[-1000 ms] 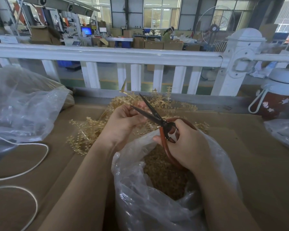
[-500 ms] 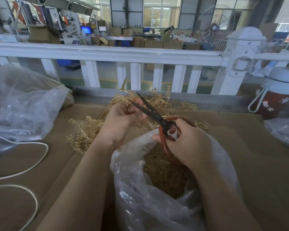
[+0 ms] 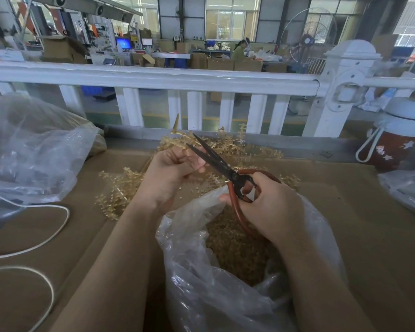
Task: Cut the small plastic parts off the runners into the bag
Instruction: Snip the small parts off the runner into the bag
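Note:
My left hand (image 3: 171,173) pinches a thin golden plastic runner (image 3: 177,134) that sticks up past the fingers. My right hand (image 3: 270,207) grips scissors (image 3: 222,164) with red-brown handles; their dark blades are slightly apart and point up-left, right beside my left fingertips. Just below both hands stands an open clear plastic bag (image 3: 201,291) holding a heap of small golden parts (image 3: 235,248). A pile of golden runners (image 3: 122,188) lies on the brown cardboard surface (image 3: 369,236) behind and to the left of the hands.
A large clear bag (image 3: 34,149) sits at the left, with a white cord (image 3: 55,231) looping in front of it. A red-and-white water jug (image 3: 393,142) stands at the right, above another clear bag (image 3: 407,188). A white railing (image 3: 153,77) borders the far edge.
Both hands and the scissors have shifted slightly up and away from me. The blades stay a little apart beside the left fingertips. The bag has not moved.

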Demonstrator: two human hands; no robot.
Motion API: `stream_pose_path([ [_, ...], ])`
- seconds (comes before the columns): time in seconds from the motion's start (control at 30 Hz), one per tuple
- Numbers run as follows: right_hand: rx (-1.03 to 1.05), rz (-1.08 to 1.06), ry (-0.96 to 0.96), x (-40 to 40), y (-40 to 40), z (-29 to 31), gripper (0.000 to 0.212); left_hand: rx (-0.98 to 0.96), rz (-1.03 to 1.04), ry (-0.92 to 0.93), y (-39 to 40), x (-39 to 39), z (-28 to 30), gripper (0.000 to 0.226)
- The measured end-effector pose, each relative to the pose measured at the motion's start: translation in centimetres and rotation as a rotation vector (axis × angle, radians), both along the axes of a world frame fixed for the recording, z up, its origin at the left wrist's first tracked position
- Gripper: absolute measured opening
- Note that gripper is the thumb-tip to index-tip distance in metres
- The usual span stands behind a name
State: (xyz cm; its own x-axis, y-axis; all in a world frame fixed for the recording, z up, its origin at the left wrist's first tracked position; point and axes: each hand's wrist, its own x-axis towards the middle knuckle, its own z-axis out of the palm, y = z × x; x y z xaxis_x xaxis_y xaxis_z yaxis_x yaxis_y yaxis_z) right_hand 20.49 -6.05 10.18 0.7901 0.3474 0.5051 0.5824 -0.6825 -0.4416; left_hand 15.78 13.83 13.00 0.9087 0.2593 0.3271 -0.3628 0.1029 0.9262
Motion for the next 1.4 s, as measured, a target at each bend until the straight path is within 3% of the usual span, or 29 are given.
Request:
stream_pose_path([
  [0.1,-0.024,-0.01,-0.028,0.03,-0.02,0.04,0.061,0.035,0.011,0.006,0.14,-0.2,0.05,0.017],
  [0.7,-0.046,-0.047,-0.03,0.07,0.07,0.04,0.061,0.08,0.014,0.056,-0.26,-0.49,0.4,0.005],
  [1.4,0.04,0.001,-0.068,-0.22,0.21,-0.01,0.053,0.056,-0.033,0.038,-0.13,-0.65,0.2,0.011],
])
